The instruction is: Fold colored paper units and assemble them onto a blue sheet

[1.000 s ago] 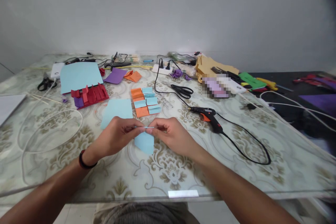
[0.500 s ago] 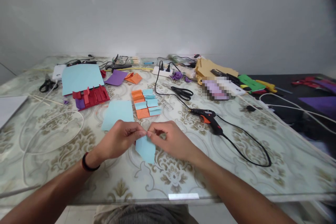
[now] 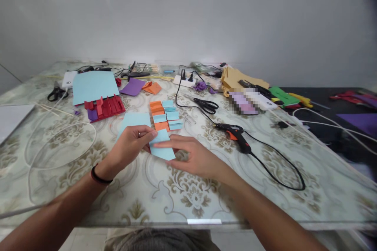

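My left hand (image 3: 134, 143) pinches a light blue paper piece (image 3: 161, 150) by its upper left corner, thumb on top. Dark red shows along the paper's left edge. The fingers of my right hand (image 3: 194, 155) are stretched out and apart. Its forefinger, slightly blurred, lies across the blue face, and the thumb is by the lower right corner. Just behind the hands is a folded panel (image 3: 160, 126) of orange and blue paper strips. A light blue sheet (image 3: 134, 119) lies partly under my left hand.
To the right lie a black glue gun (image 3: 235, 135) with its cord and black scissors (image 3: 206, 105). A red folded paper panel (image 3: 107, 109) and a large blue sheet (image 3: 96, 85) are at left. A white power strip (image 3: 184, 81) stands behind. A white cable (image 3: 61, 166) loops at left.
The blue paper has turned and risen from hanging below both pinching hands to lying flatter between them. My right hand has let go of its pinch and spread its fingers over the paper.
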Tool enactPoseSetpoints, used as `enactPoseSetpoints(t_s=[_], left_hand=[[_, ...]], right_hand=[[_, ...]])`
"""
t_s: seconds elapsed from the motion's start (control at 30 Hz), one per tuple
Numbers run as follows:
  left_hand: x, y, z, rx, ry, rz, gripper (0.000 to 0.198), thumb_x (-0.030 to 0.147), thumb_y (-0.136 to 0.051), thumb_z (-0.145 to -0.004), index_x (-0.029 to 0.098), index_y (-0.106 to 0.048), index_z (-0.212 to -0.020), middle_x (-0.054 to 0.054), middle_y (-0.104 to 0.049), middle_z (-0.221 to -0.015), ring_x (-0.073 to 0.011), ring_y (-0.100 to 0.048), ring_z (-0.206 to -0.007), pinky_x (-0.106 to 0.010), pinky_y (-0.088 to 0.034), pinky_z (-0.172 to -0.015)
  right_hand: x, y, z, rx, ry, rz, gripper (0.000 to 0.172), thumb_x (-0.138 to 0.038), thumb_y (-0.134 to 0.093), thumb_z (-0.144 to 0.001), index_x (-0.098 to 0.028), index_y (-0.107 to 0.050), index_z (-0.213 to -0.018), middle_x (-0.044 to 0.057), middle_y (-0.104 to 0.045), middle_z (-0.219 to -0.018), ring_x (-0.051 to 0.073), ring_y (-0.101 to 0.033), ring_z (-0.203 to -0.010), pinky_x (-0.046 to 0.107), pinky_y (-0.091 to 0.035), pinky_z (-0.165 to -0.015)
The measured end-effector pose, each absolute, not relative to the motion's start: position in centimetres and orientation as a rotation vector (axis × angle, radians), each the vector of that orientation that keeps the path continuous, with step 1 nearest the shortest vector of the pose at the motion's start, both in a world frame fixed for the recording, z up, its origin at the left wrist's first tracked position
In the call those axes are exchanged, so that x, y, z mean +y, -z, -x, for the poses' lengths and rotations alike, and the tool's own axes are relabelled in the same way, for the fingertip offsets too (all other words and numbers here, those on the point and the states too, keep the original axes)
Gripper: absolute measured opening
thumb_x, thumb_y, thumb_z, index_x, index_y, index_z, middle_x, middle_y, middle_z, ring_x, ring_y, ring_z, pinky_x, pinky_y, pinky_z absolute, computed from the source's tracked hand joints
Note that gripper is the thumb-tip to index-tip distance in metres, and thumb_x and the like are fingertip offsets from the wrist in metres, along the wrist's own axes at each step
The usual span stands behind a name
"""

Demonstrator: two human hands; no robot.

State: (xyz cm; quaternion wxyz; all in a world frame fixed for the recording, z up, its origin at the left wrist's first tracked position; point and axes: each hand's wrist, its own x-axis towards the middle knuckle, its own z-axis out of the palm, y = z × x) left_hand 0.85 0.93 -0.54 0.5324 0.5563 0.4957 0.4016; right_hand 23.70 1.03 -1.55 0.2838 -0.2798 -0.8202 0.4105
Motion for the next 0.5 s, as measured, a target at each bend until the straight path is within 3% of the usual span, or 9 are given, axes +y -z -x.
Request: enactPoseSetpoints(t_s=[0.1, 0.27, 0.4, 0.5], left_hand=[[0.8, 0.8, -1.0, 1.132, -0.915, -1.279, 0.034, 0.049, -0.08, -0.082, 0.015, -0.077, -0.082, -0.002, -0.072, -0.068, -0.0152, -0.067, -0.06, -0.026, -0.059, -0.06], [0.8, 0.8, -1.2, 0.975, -0.886, -1.198, 0.032, 0.046, -0.083, -0.082, 0.015, -0.074, -0.084, -0.002, -0.073, -0.069, -0.0151, -0.07, -0.062, -0.028, -0.063, -0.065], [0.6, 0.5, -1.1, 0.91, -0.927, -1.203, 0.023, 0.033, -0.086, -0.08, 0.016, -0.071, -0.081, 0.003, -0.068, -0.069, -0.012, -0.068, -0.064, -0.027, -0.064, -0.07], [0.5, 0.5, -1.1, 0.87, -0.945, -1.202, 0.022, 0.026, -0.087, -0.08, 0.016, -0.068, -0.078, 0.004, -0.066, -0.069, -0.0087, -0.063, -0.063, -0.021, -0.058, -0.065]], right_hand=[[1.2, 2.2, -23.5, -2.17, -1.106, 0.758, 0.03, -0.037, -0.081, -0.088, -0.03, -0.082, -0.117, 0.0, -0.055, -0.081, 0.016, -0.053, -0.074, 0.026, -0.049, -0.065], [1.4, 2.0, -23.5, -2.072, -1.151, 0.769, 0.017, -0.039, -0.078, -0.092, -0.025, -0.085, -0.098, 0.002, -0.062, -0.077, 0.016, -0.057, -0.074, 0.027, -0.049, -0.066], [1.4, 1.1, -23.3, -1.947, -1.183, 0.76, 0.021, -0.041, -0.075, -0.093, -0.022, -0.077, -0.084, 0.003, -0.062, -0.086, 0.017, -0.061, -0.081, 0.028, -0.052, -0.071], [1.3, 1.0, -23.3, -1.835, -1.263, 0.816, 0.025, -0.045, -0.078, -0.089, -0.022, -0.069, -0.085, 0.002, -0.062, -0.088, 0.016, -0.06, -0.077, 0.028, -0.052, -0.07]])
